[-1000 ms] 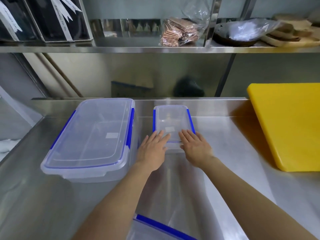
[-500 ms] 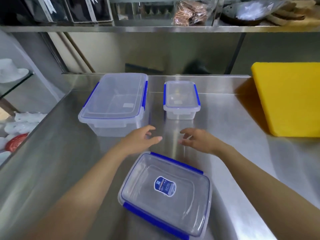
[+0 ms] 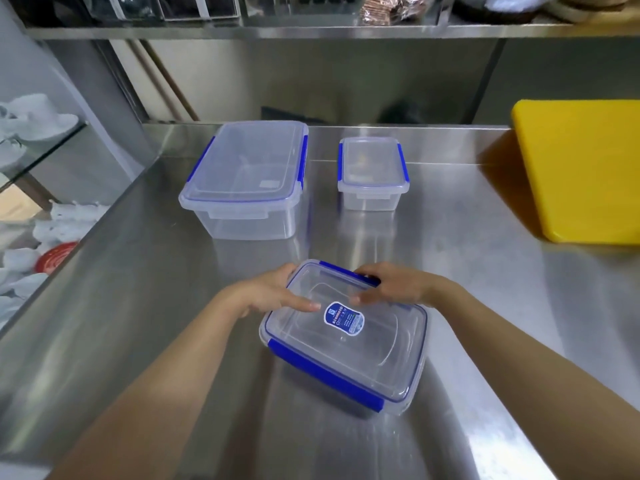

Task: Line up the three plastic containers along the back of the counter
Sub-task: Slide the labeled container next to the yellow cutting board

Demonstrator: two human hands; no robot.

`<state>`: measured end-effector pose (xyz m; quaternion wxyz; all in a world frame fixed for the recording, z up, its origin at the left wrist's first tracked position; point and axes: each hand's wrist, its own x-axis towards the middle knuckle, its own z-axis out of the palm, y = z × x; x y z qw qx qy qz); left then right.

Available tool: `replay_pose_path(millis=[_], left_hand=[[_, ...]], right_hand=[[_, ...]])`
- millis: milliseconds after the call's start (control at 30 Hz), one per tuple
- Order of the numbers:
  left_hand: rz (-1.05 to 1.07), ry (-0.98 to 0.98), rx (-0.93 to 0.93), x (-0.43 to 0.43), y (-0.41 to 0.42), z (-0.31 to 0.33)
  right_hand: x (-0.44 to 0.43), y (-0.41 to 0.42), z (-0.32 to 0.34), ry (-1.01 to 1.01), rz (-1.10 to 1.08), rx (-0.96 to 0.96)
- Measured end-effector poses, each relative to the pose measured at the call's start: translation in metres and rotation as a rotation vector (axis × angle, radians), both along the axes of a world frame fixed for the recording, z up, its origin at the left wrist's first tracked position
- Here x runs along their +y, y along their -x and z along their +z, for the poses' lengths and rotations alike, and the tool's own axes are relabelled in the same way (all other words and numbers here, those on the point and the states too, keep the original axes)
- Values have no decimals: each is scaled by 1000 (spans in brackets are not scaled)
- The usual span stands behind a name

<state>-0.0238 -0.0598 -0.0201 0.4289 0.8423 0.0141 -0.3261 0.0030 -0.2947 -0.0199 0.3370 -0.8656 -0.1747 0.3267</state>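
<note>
Head view looks down on a steel counter (image 3: 450, 258), and a fair bit of it is hard to read. Along the top edge a shelf (image 3: 311, 32) is cut off, so the dark boxes and the bag of brownish packets (image 3: 388, 6) on it show only their lower parts. At the right edge a yellow cutting board (image 3: 581, 168) runs out of frame. To the left, past the counter's edge, white crockery (image 3: 31, 116) on a glass shelf and below it is blurred; I cannot make out single pieces, only one red-patterned plate (image 3: 57, 256) among them.

Three clear plastic containers with blue clips are in sight, all lidded. Two stand at the back of the counter, apart from each other: the large container (image 3: 247, 178) on the left and the small container (image 3: 372, 171) to its right. The third container (image 3: 346, 334), flat and with a blue-and-white label on its lid, sits near the front of the counter, turned askew to the other two.

Two bare hands are on it. The left hand (image 3: 273, 296) wraps the far left corner, fingers lying across the lid, thumb hidden behind the rim. The right hand (image 3: 391, 287) covers the far edge over a blue clip, fingers curled on the lid. Both press on the container; whether they grip it firmly I cannot tell, since the lid blurs the fingertips.
</note>
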Motion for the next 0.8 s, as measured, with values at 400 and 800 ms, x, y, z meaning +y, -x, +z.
replay_pose_path(millis=[400,800], left_hand=[[153,-292,-679,-70,1,-13],[-263,-28,-218,-116,10,-29]], right_hand=[[-33,11,-27,-62,-645,-217],[-88,31,-19,186,-394,-666]])
